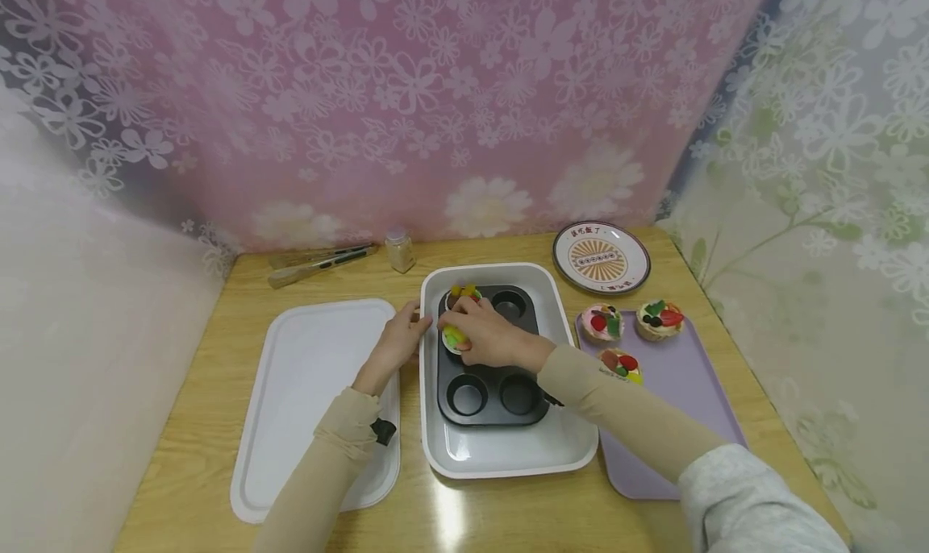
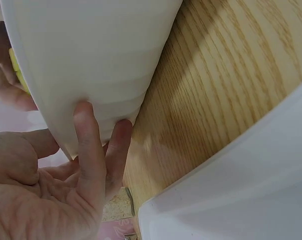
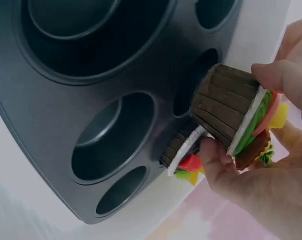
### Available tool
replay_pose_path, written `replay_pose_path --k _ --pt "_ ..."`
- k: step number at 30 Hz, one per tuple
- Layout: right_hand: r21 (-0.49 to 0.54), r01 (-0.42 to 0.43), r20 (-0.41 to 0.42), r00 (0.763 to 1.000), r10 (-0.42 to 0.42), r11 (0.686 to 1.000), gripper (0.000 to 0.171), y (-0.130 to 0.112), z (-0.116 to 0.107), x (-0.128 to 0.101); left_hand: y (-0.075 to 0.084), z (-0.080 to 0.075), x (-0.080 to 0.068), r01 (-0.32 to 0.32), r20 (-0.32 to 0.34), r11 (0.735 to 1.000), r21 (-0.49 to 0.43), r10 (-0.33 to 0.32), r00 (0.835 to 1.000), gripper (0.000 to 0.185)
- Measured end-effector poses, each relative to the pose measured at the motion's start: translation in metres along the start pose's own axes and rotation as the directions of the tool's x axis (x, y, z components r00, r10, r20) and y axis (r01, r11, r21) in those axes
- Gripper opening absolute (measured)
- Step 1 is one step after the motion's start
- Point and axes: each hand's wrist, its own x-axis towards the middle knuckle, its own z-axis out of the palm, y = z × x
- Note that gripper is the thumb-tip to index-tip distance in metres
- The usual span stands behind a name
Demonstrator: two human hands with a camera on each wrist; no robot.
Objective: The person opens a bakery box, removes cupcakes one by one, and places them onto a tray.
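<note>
My right hand [image 1: 488, 335] holds a cupcake [image 3: 225, 102] with a brown ridged base, a white rim and green, red and yellow toppings. It is tilted on its side above the dark muffin tin [image 1: 493, 376], over the left middle cup. A similar cupcake [image 3: 181, 150] sits in the far left cup, partly hidden by the hand. The tin lies inside a deep white tray [image 1: 508, 456]. At that tray's left wall, my left hand [image 1: 399, 335] grips the edge, thumb at the rim and fingers [image 2: 88, 130] against the outside.
On the right, several fruit-topped tarts [image 1: 659, 320] sit on a purple tray [image 1: 682, 392], with a patterned plate [image 1: 601, 256] behind. To the left lies a flat white tray [image 1: 312, 408]. A small jar [image 1: 399, 251] and some utensils [image 1: 319, 267] stand near the back wall.
</note>
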Motion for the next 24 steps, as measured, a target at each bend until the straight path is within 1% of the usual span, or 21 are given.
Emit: replay_pose_path --k 4,12,18,21,24 --pt "0.010 -0.016 -0.062 0.998 0.016 1.000 0.058 -0.003 -0.005 -0.005 0.001 0.000 0.001 -0.008 -0.012 1.000 0.003 0.008 1.000 0.051" --pt "0.047 -0.045 -0.107 0.993 0.049 0.998 0.063 -0.001 -0.016 -0.017 0.002 0.001 -0.001 -0.003 -0.018 1.000 0.017 0.003 1.000 0.051" --pt "0.077 -0.065 -0.154 0.985 0.076 0.995 0.067 0.004 -0.026 -0.030 0.002 0.003 -0.002 -0.001 -0.020 1.000 0.002 0.001 1.000 0.051" --pt "0.101 -0.062 -0.191 0.978 0.080 0.993 0.066 0.008 -0.031 -0.037 0.001 0.004 -0.001 -0.003 -0.020 1.000 -0.009 0.003 1.000 0.050" --pt "0.137 -0.069 -0.208 0.973 0.096 0.988 0.064 0.012 -0.035 -0.044 0.000 0.004 -0.001 -0.006 -0.022 1.000 -0.013 0.006 1.000 0.049"
